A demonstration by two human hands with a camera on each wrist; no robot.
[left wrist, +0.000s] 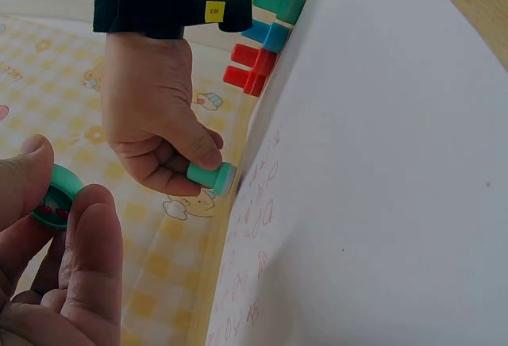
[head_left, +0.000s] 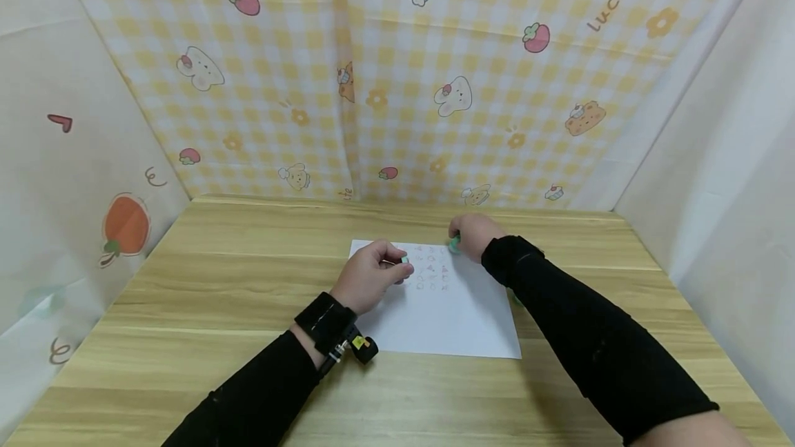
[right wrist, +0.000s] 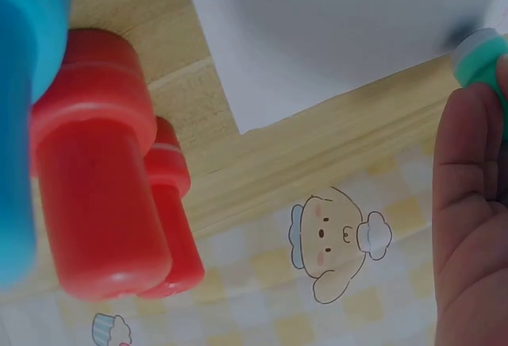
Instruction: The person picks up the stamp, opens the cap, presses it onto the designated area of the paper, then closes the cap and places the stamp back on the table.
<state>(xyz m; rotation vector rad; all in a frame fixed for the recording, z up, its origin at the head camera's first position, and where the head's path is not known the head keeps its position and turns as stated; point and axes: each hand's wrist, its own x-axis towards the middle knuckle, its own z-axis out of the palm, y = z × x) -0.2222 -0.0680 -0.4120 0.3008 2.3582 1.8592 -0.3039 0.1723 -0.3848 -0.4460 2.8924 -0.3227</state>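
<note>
My right hand (head_left: 477, 234) pinches a green toy stamp (left wrist: 208, 176) above the far edge of a white sheet of paper (head_left: 459, 326). The stamp's pale end points down at the sheet; whether it touches I cannot tell. Between thumb and fingers, my left hand (head_left: 366, 274) holds a small round green cap (left wrist: 63, 195) with red showing inside, over the sheet's left part. Rows of small red stamped marks (head_left: 431, 271) run across the upper part of the paper.
Beside the paper's right edge stand more stamps: a green one (left wrist: 279, 3), a blue one (left wrist: 270, 35) and two red ones (right wrist: 99, 179). My right sleeve (head_left: 584, 336) mostly hides them in the head view. A yellow checked cloth (head_left: 410, 88) hangs behind the wooden table (head_left: 217, 281).
</note>
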